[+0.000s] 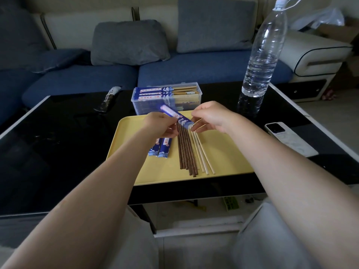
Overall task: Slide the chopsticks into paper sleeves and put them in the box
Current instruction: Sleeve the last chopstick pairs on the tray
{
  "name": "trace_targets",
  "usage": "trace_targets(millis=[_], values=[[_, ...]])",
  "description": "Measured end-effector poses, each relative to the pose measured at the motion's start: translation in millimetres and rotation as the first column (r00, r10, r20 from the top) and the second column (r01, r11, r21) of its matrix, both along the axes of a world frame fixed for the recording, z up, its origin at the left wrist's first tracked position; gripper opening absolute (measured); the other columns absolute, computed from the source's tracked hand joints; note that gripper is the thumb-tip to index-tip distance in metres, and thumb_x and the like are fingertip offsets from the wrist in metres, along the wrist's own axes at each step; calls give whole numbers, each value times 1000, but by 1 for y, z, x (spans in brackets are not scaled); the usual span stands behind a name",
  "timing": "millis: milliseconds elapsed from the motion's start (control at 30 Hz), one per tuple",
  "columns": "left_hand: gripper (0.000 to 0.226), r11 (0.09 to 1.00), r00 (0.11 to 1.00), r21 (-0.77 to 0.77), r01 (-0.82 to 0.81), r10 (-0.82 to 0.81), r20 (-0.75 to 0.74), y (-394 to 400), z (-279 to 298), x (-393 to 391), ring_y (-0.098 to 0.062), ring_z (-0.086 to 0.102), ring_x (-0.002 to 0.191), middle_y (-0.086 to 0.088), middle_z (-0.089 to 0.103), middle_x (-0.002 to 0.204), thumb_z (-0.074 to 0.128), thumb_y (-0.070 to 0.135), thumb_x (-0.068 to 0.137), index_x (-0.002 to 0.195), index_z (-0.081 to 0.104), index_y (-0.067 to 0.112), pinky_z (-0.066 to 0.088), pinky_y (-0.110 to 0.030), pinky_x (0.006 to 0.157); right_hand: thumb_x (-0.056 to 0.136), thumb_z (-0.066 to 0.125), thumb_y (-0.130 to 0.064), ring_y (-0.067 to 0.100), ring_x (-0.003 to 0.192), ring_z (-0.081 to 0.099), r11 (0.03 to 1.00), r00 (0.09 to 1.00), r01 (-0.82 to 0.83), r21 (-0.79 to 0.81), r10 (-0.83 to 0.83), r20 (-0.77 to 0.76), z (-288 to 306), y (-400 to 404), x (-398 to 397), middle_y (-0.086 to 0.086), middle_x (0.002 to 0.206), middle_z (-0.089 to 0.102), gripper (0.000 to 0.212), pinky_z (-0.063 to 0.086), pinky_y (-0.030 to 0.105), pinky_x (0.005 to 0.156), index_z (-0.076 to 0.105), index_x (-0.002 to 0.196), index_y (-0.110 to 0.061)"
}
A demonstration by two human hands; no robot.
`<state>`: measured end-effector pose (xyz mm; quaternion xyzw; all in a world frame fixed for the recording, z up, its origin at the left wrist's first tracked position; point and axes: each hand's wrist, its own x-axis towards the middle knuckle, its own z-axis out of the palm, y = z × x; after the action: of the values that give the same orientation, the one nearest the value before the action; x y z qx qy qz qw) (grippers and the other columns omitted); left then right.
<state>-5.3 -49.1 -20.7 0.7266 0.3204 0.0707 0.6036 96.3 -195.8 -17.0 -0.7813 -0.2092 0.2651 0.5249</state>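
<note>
So the person is mid-way through the sleeving step right now. Their left hand (162, 124) has its fingers curled round a blue paper sleeve (176, 115), holding it up at a slant just above the yellow tray (229, 152), and the right hand (208, 117) is pinching at the sleeve's lower end, looks like it's working the mouth open, though its fingertips are partly hidden so I can't say exactly what they've got. No chopstick is in that sleeve yet as far as I can tell. On the tray right below sit a bunch of dark brown chopsticks (186, 150) and, just beside them, a few pale ones (202, 152), with two spare sleeves (161, 149) to the left. The clear plastic box (167, 98) behind the tray already has several sleeved pairs in it. Next I'd guess the right hand needs to grab a pair, line the tips up with the opening and push them in straight, since thin paper could crumple or tear.
</note>
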Motion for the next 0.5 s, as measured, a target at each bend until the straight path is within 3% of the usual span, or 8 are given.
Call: trace_targets(millis=[100,167,233,267,333,433,500], values=[[10,999,999,19,28,-28,34,-5,-1,0,-16,71,60,-13,73,81,66,13,94,91,66,3,58,-22,56,99,62,-14,21,77,76,998,997,-26,58,30,-78,1,0,0,13,100,73,15,62,34,70,63,112,-7],[9,998,999,43,35,-36,20,-8,-3,3,-18,72,62,-14,73,84,66,12,94,91,66,3,58,-23,55,96,66,-14,22,80,76,999,999,-38,22,39,-36,-1,2,-1,12,102,72,15,63,36,73,64,110,-9],[3,958,996,281,65,-47,-71,-6,-8,6,-17,72,70,-9,72,89,64,12,93,93,65,9,60,-25,61,96,65,-12,21,78,75,996,997,-18,-85,24,68,-5,6,-3,11,100,71,14,63,33,69,64,110,-9],[5,886,989,448,122,-68,-135,-3,-11,6,-17,69,78,-6,70,95,63,11,93,97,65,13,59,-27,64,96,63,-11,21,76,74,990,993,-7,-139,23,114,-7,8,-4,11,98,71,13,62,31,66,65,110,-9],[26,654,940,686,319,-129,-315,3,-16,6,-19,61,96,-3,59,115,64,9,92,115,62,22,52,-27,67,98,60,-11,20,72,73,972,983,-2,-236,45,178,-12,11,-5,12,96,71,14,60,28,62,67,109,-6],[62,320,809,745,586,-175,-561,8,-23,5,-27,53,118,-8,45,135,70,11,88,142,46,32,54,-34,84,98,58,-14,22,77,75,932,958,-10,-362,113,265,-16,13,-5,12,94,73,16,60,29,65,70,105,-5],[67,243,756,717,654,-182,-628,9,-28,5,-30,48,126,-9,42,139,68,13,90,147,39,34,52,-40,95,99,57,-16,22,78,75,915,947,-7,-404,135,290,-18,14,-5,10,94,72,17,59,29,65,70,103,-6]])
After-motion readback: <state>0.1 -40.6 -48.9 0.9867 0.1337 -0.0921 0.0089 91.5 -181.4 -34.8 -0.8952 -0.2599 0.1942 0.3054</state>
